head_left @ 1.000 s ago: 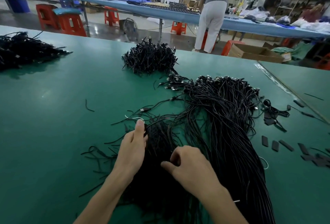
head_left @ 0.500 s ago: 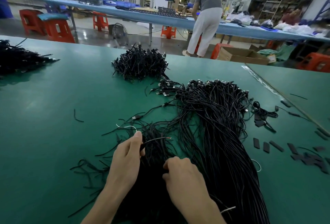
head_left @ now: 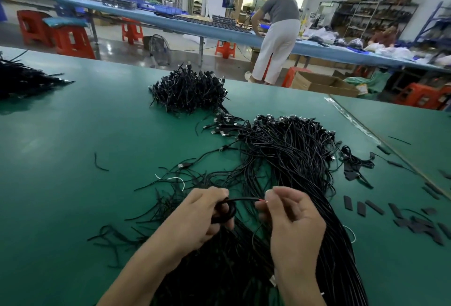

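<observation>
A big sheaf of long black cables (head_left: 300, 173) with USB plugs at the far end lies on the green table (head_left: 73, 159). My left hand (head_left: 197, 217) grips one black cable (head_left: 240, 199), looped into a small coil at my fingers. My right hand (head_left: 290, 215) pinches that cable's stripped end, where a thin red wire shows, just right of the left hand. Both hands hover above the near part of the sheaf.
A heap of coiled black cables (head_left: 188, 92) sits further back, another pile (head_left: 24, 81) at far left. Black sleeve pieces (head_left: 400, 213) lie scattered at right, short offcuts (head_left: 122, 237) at left. A person (head_left: 278, 34) stands at a blue bench beyond.
Both hands have lifted off the sheaf. The left hand now holds a single cable in a loop, and the right hand has taken its stripped end. The camera tilted up slightly.
</observation>
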A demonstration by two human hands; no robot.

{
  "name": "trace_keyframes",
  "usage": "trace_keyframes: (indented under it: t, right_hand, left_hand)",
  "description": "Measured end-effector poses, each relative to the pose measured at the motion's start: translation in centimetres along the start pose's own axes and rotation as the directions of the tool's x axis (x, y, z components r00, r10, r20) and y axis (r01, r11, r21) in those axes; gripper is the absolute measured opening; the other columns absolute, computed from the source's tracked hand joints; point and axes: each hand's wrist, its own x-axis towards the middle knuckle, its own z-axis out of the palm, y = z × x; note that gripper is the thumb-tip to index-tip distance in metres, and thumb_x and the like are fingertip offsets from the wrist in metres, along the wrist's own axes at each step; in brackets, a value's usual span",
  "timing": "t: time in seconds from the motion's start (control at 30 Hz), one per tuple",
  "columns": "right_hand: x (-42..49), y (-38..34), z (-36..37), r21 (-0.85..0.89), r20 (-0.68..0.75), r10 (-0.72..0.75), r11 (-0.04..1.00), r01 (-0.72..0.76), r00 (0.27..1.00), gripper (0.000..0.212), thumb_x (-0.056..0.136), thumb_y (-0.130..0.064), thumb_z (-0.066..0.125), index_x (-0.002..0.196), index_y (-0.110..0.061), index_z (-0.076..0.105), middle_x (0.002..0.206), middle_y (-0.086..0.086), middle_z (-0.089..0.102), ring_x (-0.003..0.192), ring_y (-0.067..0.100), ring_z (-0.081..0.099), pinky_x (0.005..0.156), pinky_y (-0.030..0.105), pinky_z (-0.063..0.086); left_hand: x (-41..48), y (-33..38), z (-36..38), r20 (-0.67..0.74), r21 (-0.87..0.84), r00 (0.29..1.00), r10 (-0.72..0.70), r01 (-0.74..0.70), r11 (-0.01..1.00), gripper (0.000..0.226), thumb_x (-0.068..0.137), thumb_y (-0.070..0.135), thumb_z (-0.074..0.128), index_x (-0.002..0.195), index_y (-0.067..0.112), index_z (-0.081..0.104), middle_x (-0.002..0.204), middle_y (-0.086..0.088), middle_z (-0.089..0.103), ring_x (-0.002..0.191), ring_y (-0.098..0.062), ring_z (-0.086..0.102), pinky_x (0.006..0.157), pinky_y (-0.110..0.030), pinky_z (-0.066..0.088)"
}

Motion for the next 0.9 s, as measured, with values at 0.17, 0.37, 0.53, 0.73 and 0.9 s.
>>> trace_keyframes:
  t: [0.17,0.37,0.53,0.73,0.9]
  right_hand:
    - [-0.2,-0.3,2.0,0.209,0.03,0.088,0.974,-0.092,0.996,0.01,0.085,-0.009,0.073,0.082,-0.019,0.071,0.071,0.003,0.071,0.064,0.014,0.068,0.056,0.019,0.053]
    - [-1.2,0.4,2.7,0.064,0.2,0.033,0.997,-0.047,0.979,0.019,0.084,-0.011,0.076,0.08,-0.029,0.073,0.071,0.002,0.072,0.062,0.008,0.066,0.059,0.017,0.051]
    - [-1.3,0.6,2.8,-0.067,0.413,0.072,0.997,-0.049,0.908,0.025,0.091,-0.012,0.07,0.09,-0.036,0.075,0.083,-0.004,0.076,0.077,0.01,0.072,0.067,0.02,0.054]
    - [-0.7,0.8,2.4,-0.169,0.516,0.16,0.982,-0.083,0.842,0.018,0.095,-0.014,0.065,0.086,-0.025,0.075,0.084,-0.003,0.076,0.08,0.012,0.071,0.071,0.023,0.055]
    - [-0.8,0.8,1.8,-0.408,0.544,0.08,0.895,0.18,0.835,0.013,0.099,-0.019,0.06,0.092,-0.025,0.071,0.084,-0.011,0.069,0.079,0.004,0.065,0.068,0.017,0.05]
  left_hand:
    - [0.7,-0.1,1.3,-0.006,-0.114,1.0,-0.029,0.028,0.993,0.04,0.103,0.042,0.036,0.088,0.023,0.067,0.045,0.014,0.038,0.035,-0.004,0.028,0.036,-0.013,0.023]
    - [1.8,-0.8,0.9,-0.192,-0.219,0.972,0.133,-0.174,0.96,0.046,0.104,0.044,0.032,0.102,0.033,0.077,0.048,0.008,0.033,0.038,-0.004,0.025,0.036,-0.015,0.023]
    - [2.2,-1.4,1.2,-0.302,-0.246,0.944,0.134,-0.213,0.946,0.052,0.106,0.042,0.032,0.09,0.028,0.079,0.042,0.015,0.046,0.034,0.0,0.038,0.038,-0.007,0.03]
    - [2.6,-2.2,1.0,-0.328,-0.154,0.934,0.145,-0.204,0.967,0.05,0.105,0.044,0.036,0.085,0.028,0.078,0.047,0.007,0.035,0.038,-0.003,0.031,0.039,-0.013,0.029]
    - [2.8,-2.7,1.2,-0.336,-0.098,0.927,0.165,-0.208,0.973,0.05,0.103,0.047,0.043,0.077,0.022,0.077,0.061,0.004,0.067,0.054,-0.005,0.059,0.052,-0.017,0.045]
